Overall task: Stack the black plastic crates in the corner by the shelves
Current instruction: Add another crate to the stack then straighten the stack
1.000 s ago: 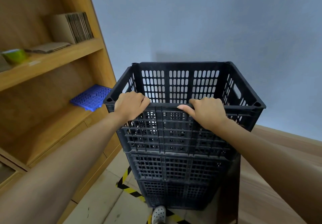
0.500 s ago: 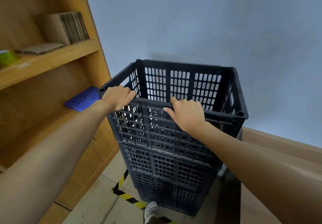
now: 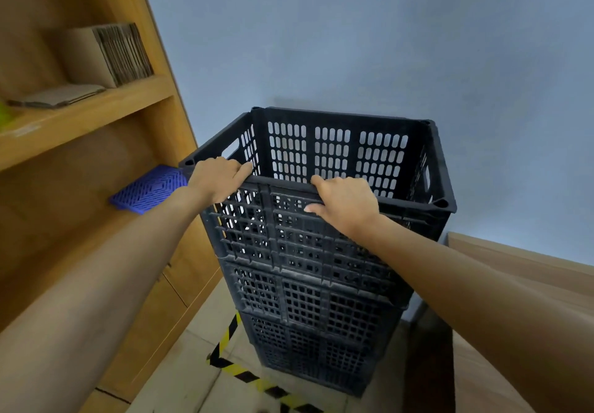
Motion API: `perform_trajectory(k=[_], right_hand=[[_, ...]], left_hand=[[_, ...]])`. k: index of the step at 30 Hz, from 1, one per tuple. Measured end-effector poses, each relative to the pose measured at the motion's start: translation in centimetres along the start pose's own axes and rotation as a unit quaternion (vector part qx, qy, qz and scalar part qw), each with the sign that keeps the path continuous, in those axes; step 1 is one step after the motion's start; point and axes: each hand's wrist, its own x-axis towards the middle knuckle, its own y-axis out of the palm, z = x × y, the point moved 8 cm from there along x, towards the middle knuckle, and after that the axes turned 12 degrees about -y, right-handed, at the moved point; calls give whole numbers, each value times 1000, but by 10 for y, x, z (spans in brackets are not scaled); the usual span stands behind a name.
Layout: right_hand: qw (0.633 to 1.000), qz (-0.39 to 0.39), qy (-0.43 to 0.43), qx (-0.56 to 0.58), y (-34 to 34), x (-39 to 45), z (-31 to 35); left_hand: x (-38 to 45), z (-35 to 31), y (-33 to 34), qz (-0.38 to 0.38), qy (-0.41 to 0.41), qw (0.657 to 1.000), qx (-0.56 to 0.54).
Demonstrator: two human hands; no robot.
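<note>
There are three black crates in one stack point(image 3: 315, 271). The top crate point(image 3: 324, 220) sits on the middle crate point(image 3: 318, 303), and that one sits on the bottom crate point(image 3: 315, 358). The bottom crate stands on the floor point(image 3: 180, 367). The stack is in the corner, just beside the wooden shelves point(image 3: 80, 117) on its left and close to the blue-grey wall point(image 3: 353, 43) behind it. A wooden panel point(image 3: 520, 284) is on its right.

Two hands are on the top crate, both on the near rim. The left hand point(image 3: 218, 178) is at the near left corner. Its fingers bend over the rim and hold it. The right hand point(image 3: 345, 202) is near the middle of the same rim. Its fingers curl over the top edge, and its thumb presses on the outside wall, so it grips the rim too. Both arms reach forward and are almost straight.

One blue plastic grid point(image 3: 151, 189) lies flat on the lower shelf, near the left hand but not touching it. On the upper shelf there is one bunch of folded cardboard point(image 3: 109, 53) standing up, and one flat piece of cardboard point(image 3: 58, 96) lying beside it. One line of yellow and black tape point(image 3: 238, 371) runs on the floor by the bottom crate.
</note>
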Motion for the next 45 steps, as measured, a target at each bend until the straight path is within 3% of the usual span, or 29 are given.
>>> perform_trajectory(k=[6,15,24,45], right_hand=[[1000,-14,-8,-20,3,-5,-36],[997,-42,-18,-56,8,-10,-77],[998,-26,47,-44,10,-28,-69],[988,-11,140,-59,4,-5,-17]], left_hand=[[-1,-21,-4,-39,-56,996,-53],[-3,-57,-8,-38,-44,997,-44],[-29,-52,-15,-87,-30,991,-100],[13,-2,7,-139,29,981,-131]])
